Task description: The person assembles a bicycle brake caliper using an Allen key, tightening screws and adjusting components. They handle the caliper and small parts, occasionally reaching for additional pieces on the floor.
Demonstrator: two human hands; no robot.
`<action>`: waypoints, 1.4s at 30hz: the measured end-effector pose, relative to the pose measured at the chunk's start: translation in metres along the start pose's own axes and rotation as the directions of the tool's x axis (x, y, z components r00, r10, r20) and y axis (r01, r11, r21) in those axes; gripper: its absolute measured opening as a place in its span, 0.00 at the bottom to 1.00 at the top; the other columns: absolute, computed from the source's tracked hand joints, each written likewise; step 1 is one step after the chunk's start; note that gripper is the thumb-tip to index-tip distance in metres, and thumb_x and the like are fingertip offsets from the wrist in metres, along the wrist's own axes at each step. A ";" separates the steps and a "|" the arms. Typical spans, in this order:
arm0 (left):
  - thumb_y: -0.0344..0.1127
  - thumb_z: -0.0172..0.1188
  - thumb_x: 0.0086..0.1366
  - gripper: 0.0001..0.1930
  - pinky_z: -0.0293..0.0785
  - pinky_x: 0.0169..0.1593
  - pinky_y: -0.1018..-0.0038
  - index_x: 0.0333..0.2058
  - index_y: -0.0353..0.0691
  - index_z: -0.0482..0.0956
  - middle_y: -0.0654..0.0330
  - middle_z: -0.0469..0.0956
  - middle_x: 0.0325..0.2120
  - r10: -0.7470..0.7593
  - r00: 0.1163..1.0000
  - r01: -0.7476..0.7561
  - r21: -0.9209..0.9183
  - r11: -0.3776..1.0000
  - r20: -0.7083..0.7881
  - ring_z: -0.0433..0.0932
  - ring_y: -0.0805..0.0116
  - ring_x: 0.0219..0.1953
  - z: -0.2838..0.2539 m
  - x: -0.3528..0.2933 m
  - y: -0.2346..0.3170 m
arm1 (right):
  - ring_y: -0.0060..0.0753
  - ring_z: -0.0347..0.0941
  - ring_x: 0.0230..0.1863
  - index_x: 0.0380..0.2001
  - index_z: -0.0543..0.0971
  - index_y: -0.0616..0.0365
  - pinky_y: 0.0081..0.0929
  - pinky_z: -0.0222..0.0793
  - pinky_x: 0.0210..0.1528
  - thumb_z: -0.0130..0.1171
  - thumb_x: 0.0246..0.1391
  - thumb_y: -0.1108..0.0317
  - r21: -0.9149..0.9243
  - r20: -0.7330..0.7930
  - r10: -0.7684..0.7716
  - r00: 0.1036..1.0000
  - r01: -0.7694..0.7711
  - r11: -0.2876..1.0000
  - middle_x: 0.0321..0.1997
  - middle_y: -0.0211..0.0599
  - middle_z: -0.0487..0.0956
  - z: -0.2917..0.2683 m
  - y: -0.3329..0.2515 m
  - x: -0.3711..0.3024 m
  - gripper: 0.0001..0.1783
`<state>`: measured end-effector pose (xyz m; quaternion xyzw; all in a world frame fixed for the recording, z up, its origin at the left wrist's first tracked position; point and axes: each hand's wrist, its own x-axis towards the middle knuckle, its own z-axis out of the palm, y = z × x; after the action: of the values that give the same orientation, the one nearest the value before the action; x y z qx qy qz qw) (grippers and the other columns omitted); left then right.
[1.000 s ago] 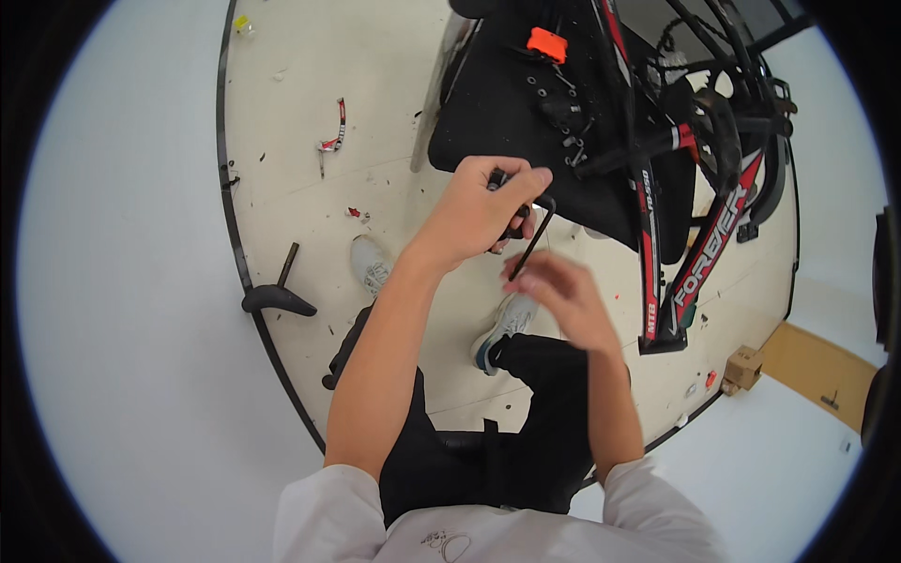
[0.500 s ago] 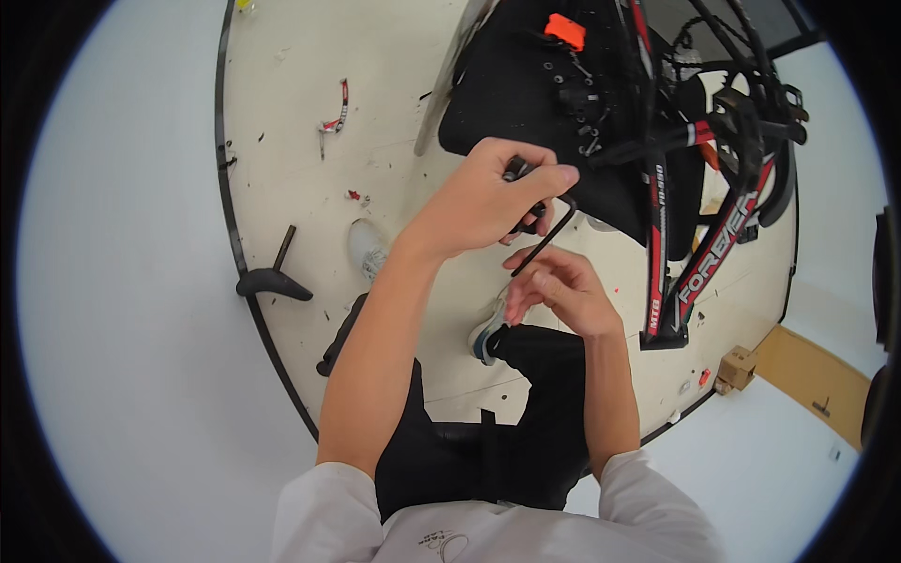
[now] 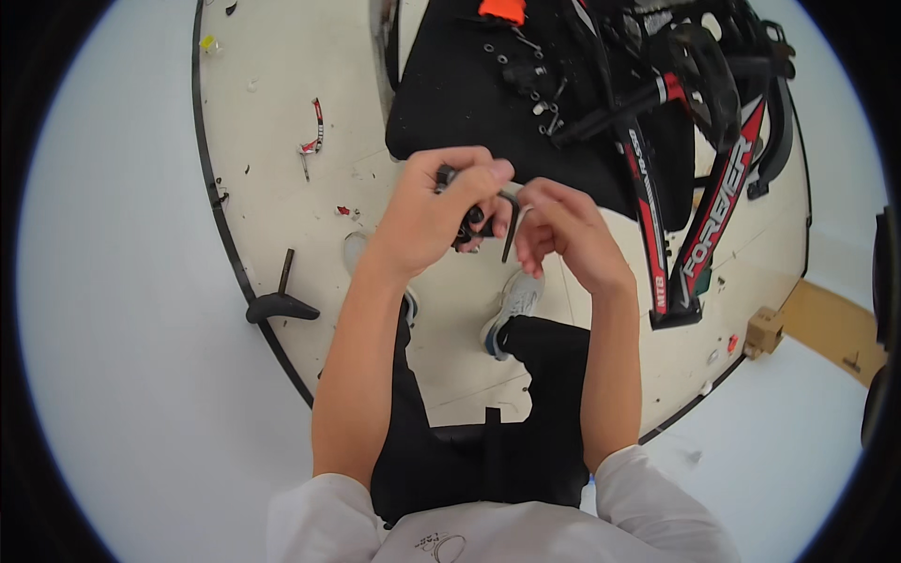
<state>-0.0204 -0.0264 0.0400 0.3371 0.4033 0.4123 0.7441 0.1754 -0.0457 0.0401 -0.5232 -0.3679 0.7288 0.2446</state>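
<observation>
My left hand [image 3: 413,211] is raised in front of me, its fingers wrapped round a small black part [image 3: 472,223] whose kind is mostly hidden. From the same grip a black bent hex key [image 3: 510,236] sticks out, its long arm pointing down. My right hand [image 3: 577,235] is close beside the key, with loosely curled fingers apart and nothing visible in them. Whether its fingertips touch the key, I cannot tell. Ahead to the right stands a black, red and white bicycle frame [image 3: 718,206].
A black padded surface [image 3: 441,117] bears loose bolts [image 3: 552,117] and an orange object [image 3: 504,11]. On the floor at left lie a saddle with its post [image 3: 282,308] and a red-and-black curved part [image 3: 319,122]. A cardboard box [image 3: 765,330] sits at the right.
Both hands have shifted slightly left and come closer together. The hex key now hangs nearly upright instead of slanting, and my right hand has risen beside it. The view has moved too.
</observation>
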 end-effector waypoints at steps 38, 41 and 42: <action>0.37 0.58 0.63 0.15 0.62 0.19 0.80 0.20 0.35 0.71 0.63 0.68 0.14 -0.205 0.969 0.167 0.243 0.955 0.141 0.73 0.76 0.20 0.038 0.007 -0.025 | 0.20 0.57 0.17 0.25 0.68 0.55 0.21 0.54 0.21 0.50 0.66 0.56 0.399 -0.381 -0.242 0.893 0.394 0.828 0.17 0.22 0.58 -0.041 0.002 0.004 0.18; 0.41 0.60 0.63 0.16 0.65 0.27 0.82 0.22 0.33 0.74 0.67 0.67 0.14 -0.150 0.987 0.094 0.565 0.820 0.054 0.70 0.80 0.19 0.044 0.017 -0.050 | 0.15 0.62 0.18 0.26 0.74 0.57 0.17 0.57 0.21 0.57 0.62 0.61 0.103 -0.559 -0.365 0.744 0.500 0.860 0.17 0.23 0.67 -0.049 0.006 0.007 0.13; 0.41 0.61 0.63 0.16 0.65 0.26 0.82 0.22 0.33 0.75 0.67 0.68 0.14 -0.138 0.990 0.118 0.589 0.800 -0.011 0.70 0.80 0.19 0.042 0.020 -0.054 | 0.15 0.63 0.19 0.27 0.75 0.58 0.17 0.57 0.21 0.58 0.61 0.62 -0.002 -0.571 -0.430 0.700 0.522 0.853 0.17 0.23 0.68 -0.047 0.005 0.006 0.12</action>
<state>0.0417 -0.0389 0.0077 0.5294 0.5207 0.2107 0.6358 0.2179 -0.0311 0.0241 -0.5757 -0.3445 0.4845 0.5613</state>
